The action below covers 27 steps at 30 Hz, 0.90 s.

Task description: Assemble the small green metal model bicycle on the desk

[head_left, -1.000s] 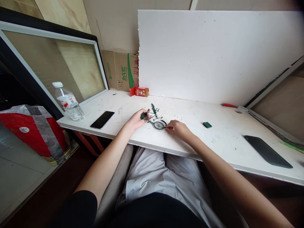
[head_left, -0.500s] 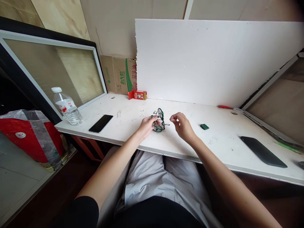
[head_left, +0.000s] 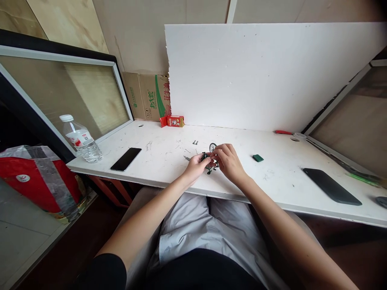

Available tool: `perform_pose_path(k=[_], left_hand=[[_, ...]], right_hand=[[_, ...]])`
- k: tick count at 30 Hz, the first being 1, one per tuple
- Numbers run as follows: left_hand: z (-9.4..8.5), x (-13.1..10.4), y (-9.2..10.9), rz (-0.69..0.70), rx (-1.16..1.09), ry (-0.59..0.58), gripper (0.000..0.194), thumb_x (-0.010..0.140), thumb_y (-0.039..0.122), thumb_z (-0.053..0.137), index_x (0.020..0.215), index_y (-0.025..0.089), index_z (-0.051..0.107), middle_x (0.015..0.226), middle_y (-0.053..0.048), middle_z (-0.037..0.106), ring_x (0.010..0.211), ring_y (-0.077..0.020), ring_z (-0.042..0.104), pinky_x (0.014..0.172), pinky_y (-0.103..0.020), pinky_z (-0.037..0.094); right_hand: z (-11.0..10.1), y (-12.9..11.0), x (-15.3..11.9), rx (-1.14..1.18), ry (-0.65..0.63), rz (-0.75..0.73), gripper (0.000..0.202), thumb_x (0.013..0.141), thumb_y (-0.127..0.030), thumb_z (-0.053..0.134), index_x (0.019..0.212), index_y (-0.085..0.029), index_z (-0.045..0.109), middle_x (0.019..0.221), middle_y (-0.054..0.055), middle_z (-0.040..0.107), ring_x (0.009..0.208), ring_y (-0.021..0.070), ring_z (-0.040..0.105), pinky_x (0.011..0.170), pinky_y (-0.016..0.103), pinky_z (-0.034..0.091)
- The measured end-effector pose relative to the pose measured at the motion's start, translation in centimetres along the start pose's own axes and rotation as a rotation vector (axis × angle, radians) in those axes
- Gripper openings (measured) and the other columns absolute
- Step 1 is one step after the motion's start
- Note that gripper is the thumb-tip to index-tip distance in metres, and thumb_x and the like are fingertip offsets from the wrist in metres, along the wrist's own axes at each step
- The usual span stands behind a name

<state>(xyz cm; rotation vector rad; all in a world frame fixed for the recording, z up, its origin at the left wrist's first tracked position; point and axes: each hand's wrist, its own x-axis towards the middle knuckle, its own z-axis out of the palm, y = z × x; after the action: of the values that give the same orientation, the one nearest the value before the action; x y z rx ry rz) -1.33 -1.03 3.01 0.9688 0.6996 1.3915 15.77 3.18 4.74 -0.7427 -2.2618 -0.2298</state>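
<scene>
A small dark green toy bicycle (head_left: pixel 213 147) is held just above the white table, partly hidden by fingers; one spoked wheel shows beyond them. My left hand (head_left: pixel 195 167) is closed, gripping the bicycle between thumb and fingers. From the right, my right hand (head_left: pixel 229 160) is closed on it too, its fingertips pinched at the frame close to the left thumb. Whether a tiny part sits in those fingertips cannot be seen. Small dark pieces (head_left: pixel 195 142) and a thin dark part (head_left: pixel 186 158) lie on the table near the hands.
A green block-like piece (head_left: pixel 258 158) lies right of the hands. One black phone (head_left: pixel 126 158) is at left, a dark flat object (head_left: pixel 331 186) at right. A water bottle (head_left: pixel 81 139), red box (head_left: pixel 175 121) and red-handled tool (head_left: pixel 283 132) stand or lie farther off on the table (head_left: pixel 163 161).
My right hand has moved left and met the bicycle, which was apart from it before. The bicycle has been turned in my left hand. The view has shifted slightly.
</scene>
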Motion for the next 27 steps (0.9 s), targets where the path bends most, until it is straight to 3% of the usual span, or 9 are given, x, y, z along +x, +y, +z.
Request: perform_pose_path(k=[12, 21, 27], left_hand=[[0.15, -0.19, 0.09, 0.002, 0.068, -0.017, 0.013, 0.084, 0.025, 0.077, 0.092, 0.015, 0.073, 0.095, -0.008, 0.074, 0.086, -0.0185, 0.069, 0.079, -0.03, 0.049], [-0.26, 0.05, -0.68, -0.028, -0.013, -0.01, 0.028, 0.088, 0.041, 0.078, 0.093, 0.014, 0.072, 0.095, -0.01, 0.073, 0.084, -0.0199, 0.07, 0.079, -0.032, 0.052], [0.45, -0.43, -0.02, -0.004, 0.018, -0.022, 0.025, 0.09, 0.04, 0.078, 0.091, 0.015, 0.074, 0.096, -0.01, 0.075, 0.088, -0.0204, 0.071, 0.082, -0.031, 0.053]], right_hand=[[0.34, 0.18, -0.4, -0.055, 0.016, -0.02, 0.019, 0.105, -0.013, 0.05, 0.11, -0.025, 0.064, 0.113, 0.011, 0.07, 0.109, 0.0304, 0.055, 0.088, 0.045, 0.047], [0.35, 0.57, -0.71, -0.083, 0.009, -0.057, 0.022, 0.105, -0.012, 0.048, 0.112, -0.025, 0.065, 0.115, 0.011, 0.07, 0.11, 0.0299, 0.056, 0.089, 0.045, 0.045], [-0.02, 0.52, -0.77, -0.113, -0.005, -0.095, 0.023, 0.107, -0.015, 0.047, 0.115, -0.025, 0.067, 0.114, 0.012, 0.071, 0.111, 0.0305, 0.057, 0.09, 0.046, 0.045]])
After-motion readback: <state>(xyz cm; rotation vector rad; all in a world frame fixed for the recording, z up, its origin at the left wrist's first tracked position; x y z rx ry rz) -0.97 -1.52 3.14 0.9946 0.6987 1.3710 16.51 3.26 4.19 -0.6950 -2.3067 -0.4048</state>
